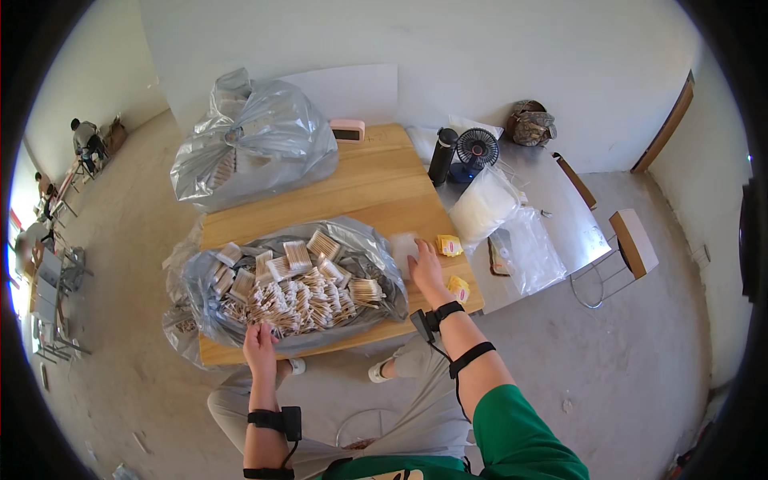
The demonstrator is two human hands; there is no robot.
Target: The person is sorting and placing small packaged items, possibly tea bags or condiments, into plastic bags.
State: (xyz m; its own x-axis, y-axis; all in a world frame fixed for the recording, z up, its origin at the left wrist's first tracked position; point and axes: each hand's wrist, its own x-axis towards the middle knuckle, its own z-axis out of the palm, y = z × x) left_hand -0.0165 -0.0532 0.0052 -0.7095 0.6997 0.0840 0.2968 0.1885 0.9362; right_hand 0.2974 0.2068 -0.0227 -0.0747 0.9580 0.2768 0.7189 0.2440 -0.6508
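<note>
A grey plastic bag [376, 236] lies opened out on the wooden table, full of cotton swabs [300, 302]. Loose swabs heap at its near side, and bundles in clear packs [297, 256] sit along the far side. My left hand [260, 348] is at the bag's near edge, fingers drawn together; whatever they pinch is too small to make out. To the right of the bag, my right hand [428, 270] has its fingertips closed on the edge of a small whitish plastic bag [402, 251]. Two yellow packets [449, 245] lie beside that hand.
A large knotted grey bag [264, 152] stands at the table's far left, near a pink-framed device [348, 130]. On the metal side table [572, 216] are a black bottle [442, 156], a fan [478, 150] and plastic bags [486, 206]. A chair [634, 242] stands right; people work far left.
</note>
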